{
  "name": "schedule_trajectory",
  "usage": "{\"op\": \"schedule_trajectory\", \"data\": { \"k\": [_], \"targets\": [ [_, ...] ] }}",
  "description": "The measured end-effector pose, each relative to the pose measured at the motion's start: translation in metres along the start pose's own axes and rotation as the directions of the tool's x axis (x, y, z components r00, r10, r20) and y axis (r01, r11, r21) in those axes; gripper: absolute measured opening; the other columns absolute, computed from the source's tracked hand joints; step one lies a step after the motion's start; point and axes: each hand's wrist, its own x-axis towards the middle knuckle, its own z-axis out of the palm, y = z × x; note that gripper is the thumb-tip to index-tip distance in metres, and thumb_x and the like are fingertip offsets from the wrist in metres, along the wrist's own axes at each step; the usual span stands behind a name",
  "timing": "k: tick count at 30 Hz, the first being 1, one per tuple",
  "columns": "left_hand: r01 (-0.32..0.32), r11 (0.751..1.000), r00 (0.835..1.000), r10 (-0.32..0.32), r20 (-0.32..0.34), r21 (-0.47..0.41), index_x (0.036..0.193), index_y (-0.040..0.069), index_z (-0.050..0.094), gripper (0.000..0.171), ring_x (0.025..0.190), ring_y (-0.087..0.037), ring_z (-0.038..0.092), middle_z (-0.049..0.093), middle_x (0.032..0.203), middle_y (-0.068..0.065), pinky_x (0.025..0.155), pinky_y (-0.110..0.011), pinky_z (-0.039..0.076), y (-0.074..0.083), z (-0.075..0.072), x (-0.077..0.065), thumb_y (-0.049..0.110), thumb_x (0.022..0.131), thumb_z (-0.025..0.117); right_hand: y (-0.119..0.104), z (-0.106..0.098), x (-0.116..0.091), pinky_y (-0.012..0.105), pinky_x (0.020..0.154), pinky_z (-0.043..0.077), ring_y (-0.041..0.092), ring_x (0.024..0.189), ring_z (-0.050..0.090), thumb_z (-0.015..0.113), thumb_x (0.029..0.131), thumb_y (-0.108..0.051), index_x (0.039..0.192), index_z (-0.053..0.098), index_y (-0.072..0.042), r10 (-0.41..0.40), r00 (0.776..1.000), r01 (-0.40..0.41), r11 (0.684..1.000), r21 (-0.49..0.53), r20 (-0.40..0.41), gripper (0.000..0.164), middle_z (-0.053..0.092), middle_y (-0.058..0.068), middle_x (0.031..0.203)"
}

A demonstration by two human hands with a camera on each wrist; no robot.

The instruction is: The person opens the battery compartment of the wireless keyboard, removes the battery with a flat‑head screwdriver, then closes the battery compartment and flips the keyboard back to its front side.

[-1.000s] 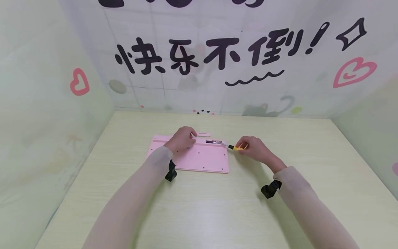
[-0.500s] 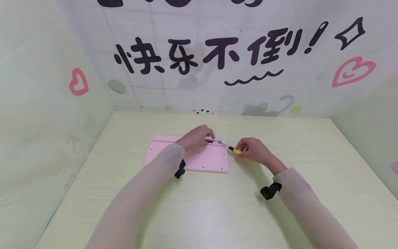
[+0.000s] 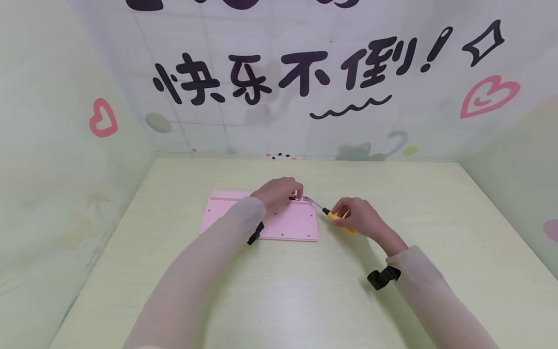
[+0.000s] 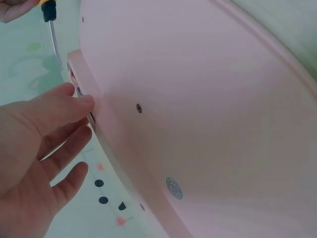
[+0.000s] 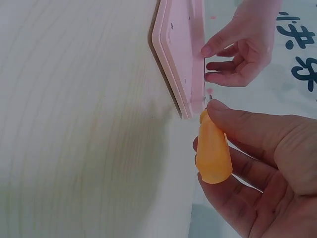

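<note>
Pink and dotted with small dark spots, the flat board (image 3: 292,225) lies toward the far edge of the table (image 3: 279,291), left of its middle. With my right hand (image 3: 361,217) I hold a yellow screwdriver (image 3: 333,216) — tip at the open slot (image 3: 306,198) by the board's far right corner. Fingers loosely bent, my left hand (image 3: 276,190) touches the board's far ridge — I can't tell if it pinches anything.
</note>
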Motion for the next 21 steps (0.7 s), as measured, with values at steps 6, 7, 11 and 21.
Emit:
{"op": "schedule_trajectory", "data": {
  "k": [6, 7, 11, 21],
  "targets": [
    [-0.027, 1.0, 0.999, 0.027, 0.024, -0.001, 0.105, 0.023, 0.058, 0.028, 0.088, -0.013, 0.047, 0.052, 0.099, 0.004, 0.076, -0.028, 0.04, 0.0, -0.004, 0.002, 0.003, 0.088, 0.049, 0.005, 0.001, -0.007, 0.031, 0.062, 0.046, 0.017, 0.071, 0.056, 0.076, 0.075, -0.013, 0.09, 0.065, -0.005, 0.042, 0.999, -0.041, 0.999, 0.022, -0.028, 0.02, 0.061, 0.002, 0.079],
    [-0.025, 1.0, 0.999, 0.025, 0.032, 0.0, 0.105, 0.024, 0.058, 0.027, 0.087, -0.014, 0.047, 0.051, 0.098, 0.004, 0.076, -0.028, 0.04, 0.0, -0.004, 0.002, 0.004, 0.088, 0.048, 0.006, 0.001, -0.008, 0.03, 0.061, 0.046, 0.017, 0.071, 0.056, 0.075, 0.075, -0.013, 0.091, 0.066, -0.005, 0.054, 0.998, -0.053, 0.998, 0.027, -0.031, 0.02, 0.062, 0.002, 0.079],
    [-0.018, 1.0, 0.998, 0.018, 0.06, 0.001, 0.103, 0.023, 0.057, 0.027, 0.084, -0.014, 0.046, 0.051, 0.096, 0.003, 0.073, -0.028, 0.038, 0.003, -0.007, 0.003, 0.003, 0.087, 0.048, 0.008, 0.004, -0.011, 0.03, 0.057, 0.046, 0.017, 0.068, 0.056, 0.075, 0.075, -0.015, 0.092, 0.066, -0.003, 0.105, 0.993, -0.102, 0.993, 0.056, -0.049, 0.023, 0.062, 0.004, 0.078],
    [-0.103, 0.938, 0.989, 0.062, 0.132, 0.33, 0.099, 0.016, 0.053, 0.027, 0.074, -0.014, 0.04, 0.045, 0.085, 0.002, 0.065, -0.023, 0.031, 0.015, -0.007, 0.013, -0.006, 0.086, 0.046, 0.016, 0.015, -0.016, 0.027, 0.053, 0.046, 0.016, 0.062, 0.054, 0.075, 0.076, -0.016, 0.095, 0.066, -0.001, 0.226, 0.97, -0.217, 0.972, 0.092, -0.094, 0.026, 0.063, 0.008, 0.08]
  ]
}}
